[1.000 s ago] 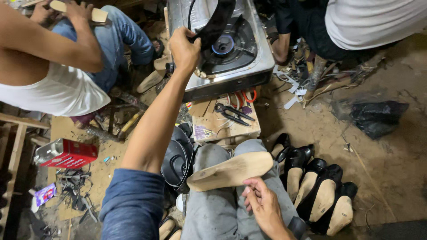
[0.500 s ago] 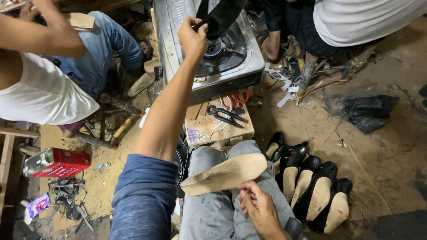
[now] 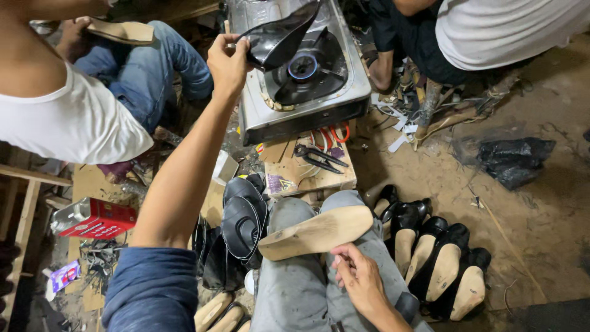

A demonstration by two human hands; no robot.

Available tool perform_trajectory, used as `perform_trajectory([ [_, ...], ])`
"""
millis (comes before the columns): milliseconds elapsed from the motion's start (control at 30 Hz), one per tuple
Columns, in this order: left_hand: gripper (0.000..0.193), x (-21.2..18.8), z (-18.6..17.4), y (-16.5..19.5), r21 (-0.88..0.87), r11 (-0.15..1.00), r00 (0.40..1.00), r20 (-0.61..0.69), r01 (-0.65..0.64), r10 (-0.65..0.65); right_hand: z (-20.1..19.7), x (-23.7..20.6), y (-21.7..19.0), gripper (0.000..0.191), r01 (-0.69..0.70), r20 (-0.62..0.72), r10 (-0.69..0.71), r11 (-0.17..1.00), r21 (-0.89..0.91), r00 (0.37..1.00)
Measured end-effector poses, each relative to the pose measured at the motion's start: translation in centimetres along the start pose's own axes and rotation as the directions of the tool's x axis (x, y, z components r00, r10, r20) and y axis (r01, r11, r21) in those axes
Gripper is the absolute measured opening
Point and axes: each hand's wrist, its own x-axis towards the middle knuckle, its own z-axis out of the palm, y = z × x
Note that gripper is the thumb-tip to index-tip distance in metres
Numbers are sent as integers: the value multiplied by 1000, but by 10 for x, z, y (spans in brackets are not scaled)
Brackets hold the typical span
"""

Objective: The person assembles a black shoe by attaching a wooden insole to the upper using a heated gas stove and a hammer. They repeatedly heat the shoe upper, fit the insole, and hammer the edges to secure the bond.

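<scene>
left hand (image 3: 227, 61) outstretched and pinched, right hand (image 3: 359, 280) resting low.

Wearer's clothing: dark blue sleeve (image 3: 153, 289), rolled above the elbow, at lower left of frame; forearm below it bare. Grey trousers (image 3: 295, 283), faded and creased (lower centre). Left hand (image 3: 228, 61) and right hand (image 3: 362, 280) ungloved.

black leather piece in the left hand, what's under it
A gas stove with its burner lit blue. The black leather piece, held by the left hand, covers the stove's far corner.

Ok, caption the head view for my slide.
Left hand holds black shoe upper over lit gas stove.
</scene>
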Motion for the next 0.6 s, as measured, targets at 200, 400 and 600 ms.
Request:
perform_trajectory([
  [200, 20, -9, -38, 25, 300, 916, 963, 42, -265, 265, 0, 0, 6, 20, 44, 25, -43, 998, -53, 999],
  [400, 19, -21, -48, 51, 443, 645, 776, 241, -623, 583, 1, 3, 6, 20, 27, 26, -24, 995, -94, 999],
  [600, 25, -16, -21, 33, 499, 570, 749, 312, -653, 584, 1, 4, -3, 19, 2, 25, 1, 993, -117, 1000],
])
